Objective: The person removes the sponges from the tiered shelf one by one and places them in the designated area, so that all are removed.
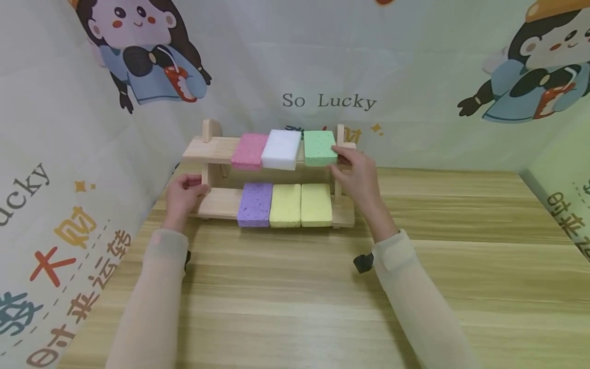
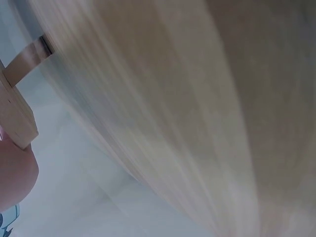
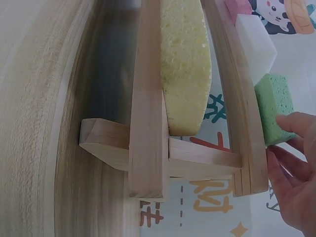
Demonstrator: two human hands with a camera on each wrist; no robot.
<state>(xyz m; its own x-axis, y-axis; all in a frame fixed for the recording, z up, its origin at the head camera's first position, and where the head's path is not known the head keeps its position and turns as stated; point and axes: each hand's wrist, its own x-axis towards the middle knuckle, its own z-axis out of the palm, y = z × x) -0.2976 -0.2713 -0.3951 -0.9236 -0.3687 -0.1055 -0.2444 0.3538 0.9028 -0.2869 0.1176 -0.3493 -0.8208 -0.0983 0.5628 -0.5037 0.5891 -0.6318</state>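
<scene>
A two-tier wooden rack (image 1: 221, 201) stands on the table. My left hand (image 1: 182, 197) grips the rack's left upright, its thumb and fingers around it; in the left wrist view only a fingertip (image 2: 17, 173) shows against the wood. At the upper tier's right end, my right hand (image 1: 359, 174) pinches the right edge of a green sponge (image 1: 320, 148). Left of it on that tier lie a white sponge (image 1: 281, 148), then a pink sponge (image 1: 249, 151) touching the white one. The lower tier carries a purple sponge (image 1: 255, 205) and two yellow sponges (image 1: 285, 206) side by side.
Wood-grain table (image 1: 286, 297) extends in front of the rack and to its right. Behind the rack hangs a printed cloth (image 1: 332, 66) with cartoon figures and lettering, which also covers the left side. A black wrist camera (image 1: 363, 263) sits at the right cuff.
</scene>
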